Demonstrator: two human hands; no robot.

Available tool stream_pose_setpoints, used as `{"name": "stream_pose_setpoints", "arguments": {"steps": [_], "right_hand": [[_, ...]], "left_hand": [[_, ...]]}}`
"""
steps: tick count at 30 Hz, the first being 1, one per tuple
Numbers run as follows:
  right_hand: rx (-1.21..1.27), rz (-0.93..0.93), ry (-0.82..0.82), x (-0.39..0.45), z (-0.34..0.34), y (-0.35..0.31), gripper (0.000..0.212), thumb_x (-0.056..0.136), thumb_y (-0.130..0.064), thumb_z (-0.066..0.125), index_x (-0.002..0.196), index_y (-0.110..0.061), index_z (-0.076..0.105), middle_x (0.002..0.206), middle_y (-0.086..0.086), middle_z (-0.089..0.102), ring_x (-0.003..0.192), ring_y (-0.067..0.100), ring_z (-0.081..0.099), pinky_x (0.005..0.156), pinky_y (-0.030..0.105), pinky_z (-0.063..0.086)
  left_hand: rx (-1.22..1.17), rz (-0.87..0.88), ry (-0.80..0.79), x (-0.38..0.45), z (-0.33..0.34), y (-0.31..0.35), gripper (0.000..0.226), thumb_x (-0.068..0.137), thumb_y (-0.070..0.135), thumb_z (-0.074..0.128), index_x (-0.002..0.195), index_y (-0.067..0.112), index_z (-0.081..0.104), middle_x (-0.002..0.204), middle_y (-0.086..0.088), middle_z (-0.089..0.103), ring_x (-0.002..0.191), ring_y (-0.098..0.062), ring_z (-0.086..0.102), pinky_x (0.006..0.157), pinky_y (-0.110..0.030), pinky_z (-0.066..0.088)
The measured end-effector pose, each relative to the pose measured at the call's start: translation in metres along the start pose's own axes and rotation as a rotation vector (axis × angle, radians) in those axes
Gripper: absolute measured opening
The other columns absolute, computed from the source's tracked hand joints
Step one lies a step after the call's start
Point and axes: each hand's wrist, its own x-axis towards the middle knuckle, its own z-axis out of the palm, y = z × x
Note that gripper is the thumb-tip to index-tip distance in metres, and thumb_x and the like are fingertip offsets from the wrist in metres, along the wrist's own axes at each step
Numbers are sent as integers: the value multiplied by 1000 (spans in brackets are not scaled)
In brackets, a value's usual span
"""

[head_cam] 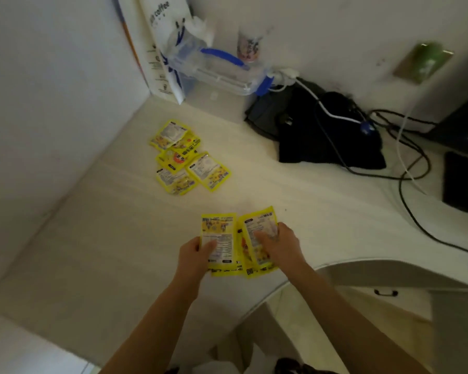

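Several yellow packets lie near the front of the white desk [92, 238]. My left hand [195, 255] holds the left packet [219, 233] by its lower left edge, thumb on top. My right hand [278, 242] grips the right packet [257, 233], thumb across its printed face and fingers curled round its right edge. More yellow packets show beneath these two. Farther back on the desk sits a loose pile of several yellow packets [187, 157], apart from both hands.
A clear plastic box with a blue handle [219, 71] and a white paper coffee bag [160, 36] stand in the back corner. A black bag [322, 130] with cables [405, 168] lies at the back right. The desk's curved front edge [362, 263] runs right of my hands.
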Motion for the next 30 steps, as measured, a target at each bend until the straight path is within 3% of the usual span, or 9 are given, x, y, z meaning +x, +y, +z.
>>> {"name": "stream_pose_setpoints", "arguments": {"steps": [5, 8, 14, 22, 25, 30], "right_hand": [[392, 141, 132, -41, -24, 52, 25, 87, -32, 64, 93, -8, 63, 77, 7, 69, 65, 24, 66, 65, 38, 56], [503, 166, 234, -62, -44, 83, 25, 87, -34, 65, 93, -10, 66, 87, 14, 73, 79, 34, 71, 74, 52, 58], [591, 221, 396, -114, -85, 150, 18, 89, -34, 62, 83, -18, 66, 84, 9, 72, 83, 29, 70, 76, 49, 58], [671, 306, 604, -193, -137, 274, 23, 93, -31, 54, 95, -10, 64, 89, 10, 72, 84, 28, 69, 76, 49, 57], [704, 315, 666, -223, -160, 324, 19, 95, -28, 51, 99, -13, 62, 90, 3, 70, 82, 22, 68, 72, 41, 58], [707, 332, 729, -267, -200, 397, 23, 97, -29, 48, 99, -8, 57, 86, 4, 66, 73, 17, 62, 53, 20, 45]], "left_hand": [[35, 5, -157, -34, 30, -12, 13, 93, 9, 57, 96, 9, 70, 88, -9, 75, 74, -20, 72, 61, -31, 58], [83, 14, -216, -47, 53, -18, 14, 92, 10, 59, 101, 8, 69, 92, -12, 74, 81, -25, 72, 64, -32, 57], [251, 40, -396, -73, 111, -43, 10, 87, 14, 65, 92, 12, 73, 91, -12, 75, 85, -30, 71, 83, -48, 56], [377, 63, -542, -158, 212, -112, 9, 93, 16, 59, 98, 13, 65, 91, -9, 73, 81, -23, 68, 71, -35, 53], [437, 95, -554, -193, 250, -146, 9, 93, 19, 59, 99, 15, 65, 95, -9, 73, 85, -24, 69, 78, -39, 54], [501, 128, -560, -252, 310, -201, 6, 93, 22, 59, 94, 19, 65, 93, -5, 73, 87, -24, 70, 86, -46, 54]]}}
